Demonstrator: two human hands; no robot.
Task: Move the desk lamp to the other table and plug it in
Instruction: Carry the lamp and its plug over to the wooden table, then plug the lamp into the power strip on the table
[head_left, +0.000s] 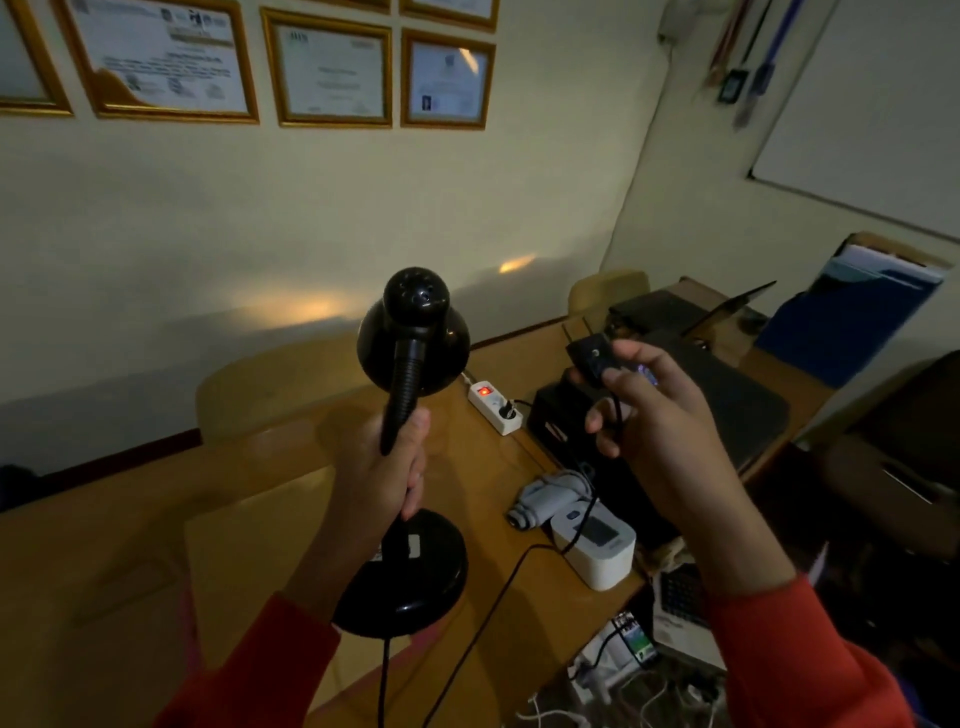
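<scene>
Head view: left hand (382, 478) clenched round desk lamp (410, 415) neck, base low over table (130, 545) near edge; right hand (654, 415) pinching plug (592, 356). Carrying done, plugging next. Needs plug steered to power strip (495, 405) toward far edge.

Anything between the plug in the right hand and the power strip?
Head view: bare wooden desk and open air. The right hand holds the plug up, right of the white power strip; a black box sits just below the plug.
</scene>
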